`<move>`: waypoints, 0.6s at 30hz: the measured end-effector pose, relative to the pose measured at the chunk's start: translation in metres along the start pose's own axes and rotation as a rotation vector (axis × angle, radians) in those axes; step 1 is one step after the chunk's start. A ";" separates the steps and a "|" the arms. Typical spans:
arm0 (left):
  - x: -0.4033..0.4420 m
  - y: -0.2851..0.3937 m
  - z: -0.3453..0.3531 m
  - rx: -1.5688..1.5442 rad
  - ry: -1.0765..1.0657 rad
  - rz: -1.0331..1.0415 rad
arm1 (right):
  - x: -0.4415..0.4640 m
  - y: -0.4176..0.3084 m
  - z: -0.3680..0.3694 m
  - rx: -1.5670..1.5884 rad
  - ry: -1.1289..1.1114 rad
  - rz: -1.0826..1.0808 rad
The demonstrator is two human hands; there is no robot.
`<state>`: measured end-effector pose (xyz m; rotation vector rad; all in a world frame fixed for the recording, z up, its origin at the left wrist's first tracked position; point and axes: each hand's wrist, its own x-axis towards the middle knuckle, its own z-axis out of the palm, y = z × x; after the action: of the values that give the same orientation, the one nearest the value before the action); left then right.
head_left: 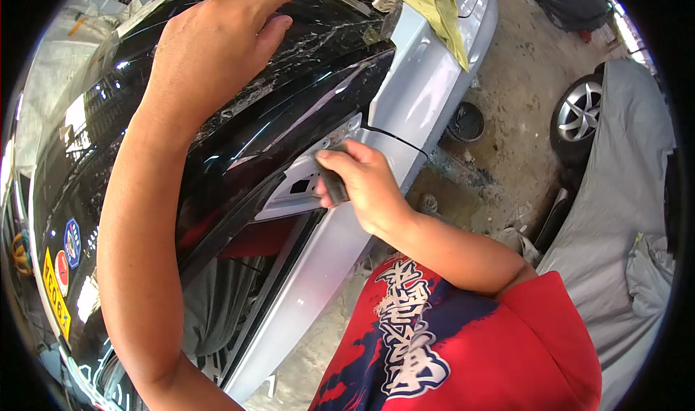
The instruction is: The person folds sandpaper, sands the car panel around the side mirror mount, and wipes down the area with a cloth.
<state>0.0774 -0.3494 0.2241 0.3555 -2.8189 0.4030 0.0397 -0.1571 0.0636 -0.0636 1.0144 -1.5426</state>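
Note:
My right hand grips a dark grey sanding pad, thumb on top and fingers curled around its far side. The pad is against or just over the pale triangular mirror-mount panel at the front corner of the car door. Bare metal-coloured patches and a dark opening show in that panel. My left hand lies over the black glossy car surface, with its thumb apart from the fingers; part of the fingers is hidden behind the hand. A silver-grey door runs down beside my body.
A yellow-green cloth drapes over the silver fender. On the stained concrete floor stands a dark round bucket. To the right, a car with a silver wheel sits under a grey cover. Stickers mark the windshield.

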 end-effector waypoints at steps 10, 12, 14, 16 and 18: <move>0.000 0.012 -0.026 0.095 -0.006 -0.113 | -0.002 -0.006 -0.055 -0.677 -0.051 -0.503; -0.001 0.009 -0.025 0.101 0.047 -0.085 | 0.004 -0.009 -0.057 -0.940 -0.074 -0.830; -0.003 -0.011 -0.020 0.061 0.071 0.003 | 0.019 -0.008 -0.064 -1.006 -0.108 -1.102; -0.002 0.011 -0.026 0.126 0.071 -0.094 | 0.027 -0.007 -0.068 -1.068 -0.143 -1.233; -0.001 0.013 -0.028 0.143 0.062 -0.118 | 0.028 -0.008 -0.070 -1.145 -0.184 -1.220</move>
<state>0.0806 -0.3284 0.2466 0.5272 -2.6994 0.5806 -0.0138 -0.1431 0.0117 -1.8589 1.7096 -1.6467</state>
